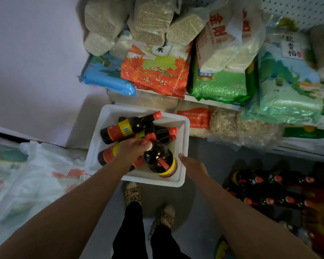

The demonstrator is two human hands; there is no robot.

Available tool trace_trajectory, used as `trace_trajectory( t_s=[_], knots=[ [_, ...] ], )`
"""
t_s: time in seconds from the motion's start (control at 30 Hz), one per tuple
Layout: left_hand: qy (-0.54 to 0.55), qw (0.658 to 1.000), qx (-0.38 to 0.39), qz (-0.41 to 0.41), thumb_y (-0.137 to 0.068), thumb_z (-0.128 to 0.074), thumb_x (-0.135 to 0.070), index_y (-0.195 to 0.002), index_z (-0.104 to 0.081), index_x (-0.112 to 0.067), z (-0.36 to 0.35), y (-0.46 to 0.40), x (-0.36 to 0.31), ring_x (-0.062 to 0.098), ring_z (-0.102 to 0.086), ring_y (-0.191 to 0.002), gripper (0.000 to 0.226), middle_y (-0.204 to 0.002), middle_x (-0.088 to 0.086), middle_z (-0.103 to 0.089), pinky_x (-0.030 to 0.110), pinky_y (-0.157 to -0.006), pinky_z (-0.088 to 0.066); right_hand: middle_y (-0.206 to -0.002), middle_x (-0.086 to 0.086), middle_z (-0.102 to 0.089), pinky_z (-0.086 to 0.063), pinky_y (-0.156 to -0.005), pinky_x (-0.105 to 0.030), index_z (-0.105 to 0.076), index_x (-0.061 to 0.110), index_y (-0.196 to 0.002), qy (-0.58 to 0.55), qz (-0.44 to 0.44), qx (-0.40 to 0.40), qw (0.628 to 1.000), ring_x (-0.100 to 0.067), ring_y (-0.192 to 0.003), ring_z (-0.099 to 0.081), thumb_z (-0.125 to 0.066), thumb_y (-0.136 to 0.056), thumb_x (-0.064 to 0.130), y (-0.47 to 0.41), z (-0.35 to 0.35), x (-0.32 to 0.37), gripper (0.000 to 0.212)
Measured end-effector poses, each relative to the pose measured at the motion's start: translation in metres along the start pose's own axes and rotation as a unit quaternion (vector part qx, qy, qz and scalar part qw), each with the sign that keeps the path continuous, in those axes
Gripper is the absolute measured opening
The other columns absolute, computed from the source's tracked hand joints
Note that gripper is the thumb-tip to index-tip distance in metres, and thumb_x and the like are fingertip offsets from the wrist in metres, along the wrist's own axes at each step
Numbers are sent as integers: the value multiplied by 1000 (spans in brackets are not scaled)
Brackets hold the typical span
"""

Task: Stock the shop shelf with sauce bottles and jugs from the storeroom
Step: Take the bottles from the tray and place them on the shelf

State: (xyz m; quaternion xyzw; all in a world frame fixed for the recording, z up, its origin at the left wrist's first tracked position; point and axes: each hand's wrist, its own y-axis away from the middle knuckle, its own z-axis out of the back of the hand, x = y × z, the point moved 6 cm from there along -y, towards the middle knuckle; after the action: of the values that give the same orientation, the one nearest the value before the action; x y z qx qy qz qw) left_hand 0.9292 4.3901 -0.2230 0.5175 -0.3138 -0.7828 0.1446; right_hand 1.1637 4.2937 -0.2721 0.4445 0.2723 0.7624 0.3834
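Bags of rice [155, 70] are lying stacked on the shelf [209, 99] ahead of me. Below it, a white foam box [185, 126] is sitting on the floor, holding several dark sauce bottles [127, 127] on their sides. My left hand [132, 149] is holding one upright sauce bottle [160, 159] by its neck inside the box, grip clamped. My right hand [192, 164] is hovering by the box's right rim, grip apart.

You are standing in a shop's stockroom: a metal shelf [204, 99] along its front edge carries stacked rice bags [155, 71], noodle packs [151, 21] piled above, and a carton of sauce bottles [266, 191] on the floor [204, 212].
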Motion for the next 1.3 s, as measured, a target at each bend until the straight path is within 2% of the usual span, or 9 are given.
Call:
trace_trajectory(
  t_s=[0.07, 0.17, 0.4, 0.67, 0.8, 0.9, 1.03, 1.17, 1.3],
  knots=[
    [-22, 998, 41, -41, -85, -77, -21, -111, -70, -19, -29, -1, -24, 2, -63, -90, 27, -97, -6, -69, 12, -82, -49, -136, -13, -62, -44, -93, -29, -58, 8, -138, -27, -6, 10, 1000, -30, -127, -57, -48, -104, 46, 10, 7, 0, 52],
    [-88, 992, 68, -61, -81, -81, -29, -116, -70, -24, -64, -8, -35, 11, -63, -107, 37, -109, -5, -70, 25, -95, -49, -123, -6, -67, -39, -80, -20, -64, 9, -131, -59, 17, 21, 998, -25, -112, -61, -49, -102, 50, 14, 16, 1, 53],
    [-141, 985, 75, -64, -77, -73, -60, -122, -67, -36, -81, -18, -33, 18, -56, -122, 52, -129, -5, -62, 43, -106, -45, -112, -11, -68, -51, -99, -48, -71, 19, -106, -146, -6, 25, 989, -26, -106, -64, -58, -96, 56, 6, 13, -16, 40],
    [-199, 978, 54, -29, -97, -44, -60, -149, -41, -28, -95, -55, -53, 30, -38, -140, 61, -155, 7, -37, 40, -107, -34, -141, 1, -58, -50, -99, -40, -55, 30, -144, -181, -35, 47, 982, -20, -120, -58, -57, -91, 67, -6, -6, -28, 65],
    [-203, 975, 92, -14, -97, -46, -57, -136, -52, -33, -93, -78, -54, 29, -48, -128, 46, -141, 6, -50, 33, -94, -38, -138, 2, -57, -47, -103, -40, -59, 32, -138, -201, -40, 45, 978, -20, -123, -55, -56, -95, 61, -14, -9, -20, 52],
    [-177, 974, 141, -15, -94, -51, -59, -122, -56, -36, -96, -86, -57, 23, -51, -122, 36, -132, 1, -55, 37, -98, -43, -106, 11, -60, -46, -109, -50, -66, 41, -100, -218, -25, 42, 975, -14, -106, -54, -53, -100, 54, -23, -14, -16, 18],
    [-182, 961, 208, -5, -79, -56, -78, -131, -53, -44, -103, -94, -57, 24, -43, -135, 63, -145, -2, -48, 50, -112, -38, -103, 13, -57, -46, -108, -44, -63, 24, -132, -245, -35, 22, 969, -13, -108, -52, -50, -102, 51, -33, -23, -15, 43],
    [-185, 950, 252, 2, -64, -55, -88, -144, -44, -45, -111, -98, -55, 25, -33, -143, 91, -156, -1, -37, 54, -116, -30, -107, 12, -62, -50, -102, -40, -63, 26, -132, -295, -74, -8, 953, -11, -104, -59, -53, -100, 51, -40, -32, -20, 42],
    [-175, 951, 255, -14, -70, -53, -86, -140, -49, -44, -110, -102, -54, 26, -38, -140, 82, -151, 0, -44, 53, -115, -33, -110, 9, -66, -49, -100, -38, -65, 25, -127, -322, -92, -23, 942, -13, -107, -60, -57, -99, 50, -47, -38, -23, 39]
  ],
)
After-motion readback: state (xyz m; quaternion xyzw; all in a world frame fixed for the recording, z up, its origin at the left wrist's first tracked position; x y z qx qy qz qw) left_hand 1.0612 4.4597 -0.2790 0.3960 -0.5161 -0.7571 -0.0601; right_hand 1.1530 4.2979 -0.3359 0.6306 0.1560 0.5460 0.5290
